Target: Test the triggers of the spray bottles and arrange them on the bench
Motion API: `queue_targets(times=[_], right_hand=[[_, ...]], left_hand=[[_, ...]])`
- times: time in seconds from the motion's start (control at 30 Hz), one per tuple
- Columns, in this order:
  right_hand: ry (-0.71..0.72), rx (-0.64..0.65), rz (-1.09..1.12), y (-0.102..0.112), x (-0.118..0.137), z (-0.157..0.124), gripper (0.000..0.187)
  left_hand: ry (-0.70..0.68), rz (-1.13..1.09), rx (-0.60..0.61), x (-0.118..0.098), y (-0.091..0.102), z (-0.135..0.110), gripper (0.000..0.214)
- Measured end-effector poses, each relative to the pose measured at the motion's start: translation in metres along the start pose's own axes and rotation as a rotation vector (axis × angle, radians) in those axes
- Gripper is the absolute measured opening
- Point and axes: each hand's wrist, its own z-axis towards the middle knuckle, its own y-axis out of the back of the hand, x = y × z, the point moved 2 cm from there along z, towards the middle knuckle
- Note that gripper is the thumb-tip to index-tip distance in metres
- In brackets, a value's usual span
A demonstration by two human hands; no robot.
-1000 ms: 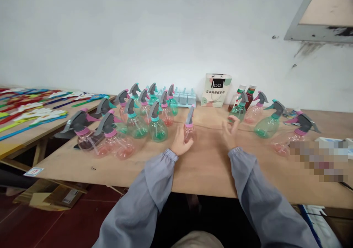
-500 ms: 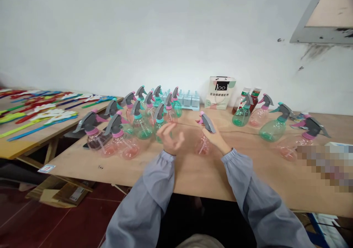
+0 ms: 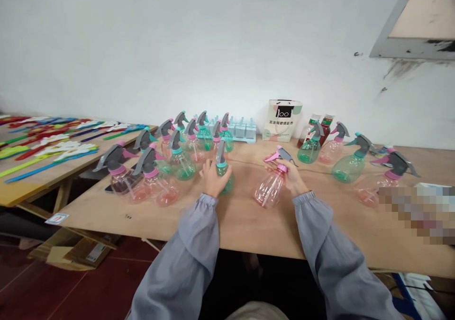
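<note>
My left hand [image 3: 213, 178] is wrapped around the neck of a green spray bottle [image 3: 229, 186] with a grey head and teal collar, standing upright on the table. My right hand [image 3: 293, 178] grips a clear pink spray bottle [image 3: 267, 191] by its neck, under the grey head and pink trigger. That bottle leans, its base towards the left. Beyond and left of my left hand stand several more spray bottles, among them a green one [image 3: 183, 164] and a pink one [image 3: 156, 182].
On the right stand more spray bottles, including a green one [image 3: 350, 168]. A paper bag [image 3: 282, 121], a light blue rack [image 3: 245, 132] and red bottles [image 3: 326, 129] line the wall. Colourful long-handled items [image 3: 53, 161] lie on the left table.
My left hand, apart from the bottles before, has closed around the green spray bottle's neck. The pink spray bottle in my right hand has tilted and turned, its trigger now pointing left.
</note>
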Motion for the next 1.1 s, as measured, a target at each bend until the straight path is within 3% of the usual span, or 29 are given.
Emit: queue_targets(times=[0.2, 0.33, 0.47, 0.73, 1.1], right_hand=[[-0.04, -0.048, 0.229, 0.001, -0.01, 0.004, 0.021], [-0.117, -0.103, 0.37, -0.005, -0.009, 0.002, 0.021], [-0.159, -0.077, 0.35, -0.01, -0.005, 0.001, 0.023], [-0.096, 0.147, 0.19, -0.037, 0.023, 0.013, 0.028], [-0.022, 0.11, 0.172, -0.053, 0.046, 0.025, 0.034]], left_hand=[[-0.192, -0.294, 0.154, -0.012, -0.006, -0.006, 0.03], [-0.156, -0.374, 0.268, -0.01, -0.008, -0.006, 0.037], [-0.129, -0.384, 0.276, -0.011, -0.006, -0.006, 0.035], [-0.129, -0.378, 0.265, -0.013, -0.003, -0.004, 0.032], [-0.14, -0.325, 0.217, -0.013, 0.0, -0.004, 0.029]])
